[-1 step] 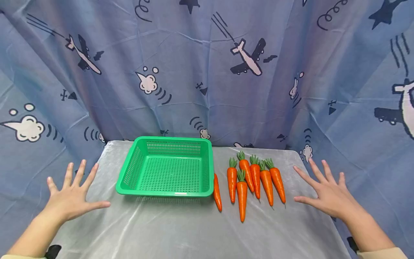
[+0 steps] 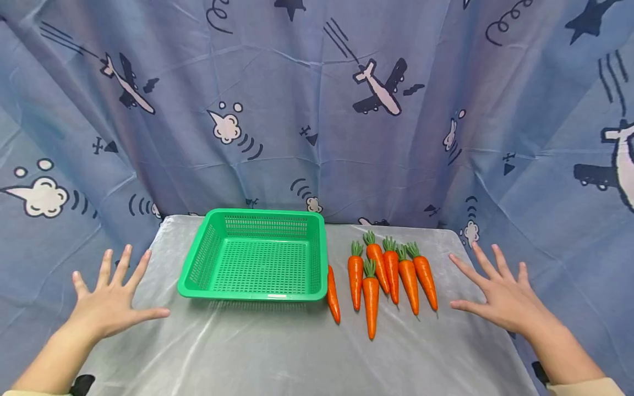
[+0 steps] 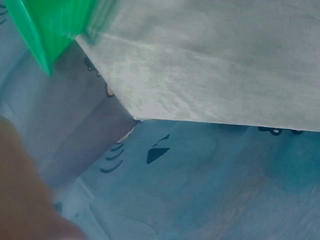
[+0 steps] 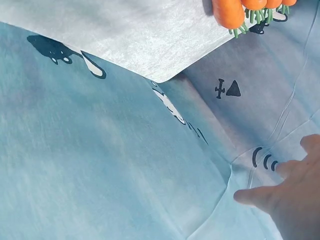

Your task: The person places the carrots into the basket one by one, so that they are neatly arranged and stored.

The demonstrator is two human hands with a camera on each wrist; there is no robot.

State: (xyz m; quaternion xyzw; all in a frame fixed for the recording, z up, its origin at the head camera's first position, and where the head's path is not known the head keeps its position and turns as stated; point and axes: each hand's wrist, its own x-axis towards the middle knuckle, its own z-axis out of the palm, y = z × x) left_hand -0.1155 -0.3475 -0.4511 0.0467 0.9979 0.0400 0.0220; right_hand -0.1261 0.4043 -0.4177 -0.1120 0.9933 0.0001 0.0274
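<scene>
My left hand [image 2: 106,305] hovers by the table's left edge with its fingers spread, holding nothing. To its right is a green plastic basket [image 2: 252,297] with slotted walls and nothing inside. My right hand [image 2: 507,300] is likewise spread and bare near the right edge. Several orange carrots [image 2: 370,308] with green tops lie between it and the basket, tips toward me. One more carrot [image 2: 333,300] lies against the basket's right side, its upper end hidden by the rim. The right wrist view catches a few carrots [image 4: 228,12] at its top edge.
A pale grey cloth covers the table [image 2: 238,352]. Behind and at both sides hangs a blue curtain [image 2: 297,110] printed with planes, clouds and stars. The basket stands close to the table's back edge.
</scene>
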